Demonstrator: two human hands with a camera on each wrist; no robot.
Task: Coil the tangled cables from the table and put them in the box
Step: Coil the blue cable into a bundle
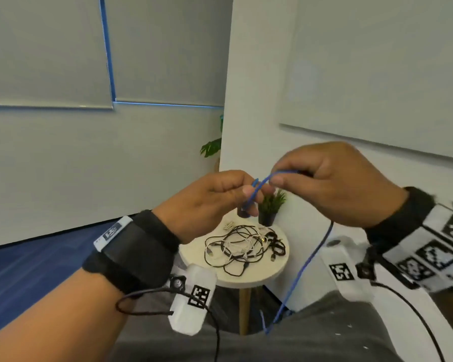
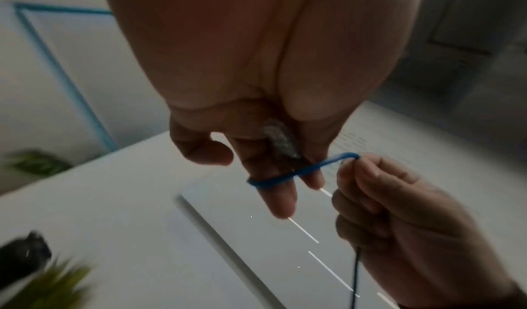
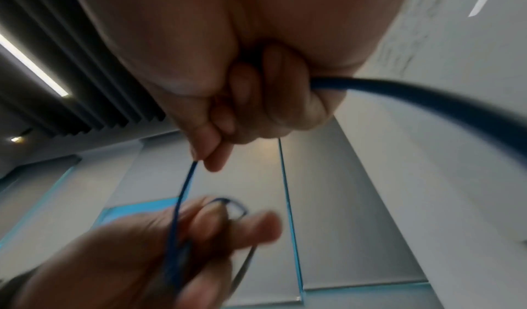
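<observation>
Both hands are raised above a small round white table (image 1: pixel 267 273). My left hand (image 1: pixel 230 194) holds one end of a thin blue cable (image 1: pixel 306 265), which loops round its fingers (image 2: pixel 273 181). My right hand (image 1: pixel 311 176) pinches the same blue cable (image 3: pixel 185 183) between thumb and forefinger a short way along. From there the cable runs through the curled fingers and hangs down toward my lap. A tangle of black and white cables (image 1: pixel 246 246) lies on the table below. No box is in view.
A small potted green plant (image 1: pixel 271 207) stands at the table's far edge, a white wall and a whiteboard (image 1: pixel 377 74) to the right. Blue carpet (image 1: pixel 24 270) spreads to the left. Wrist cameras with black leads hang from both forearms.
</observation>
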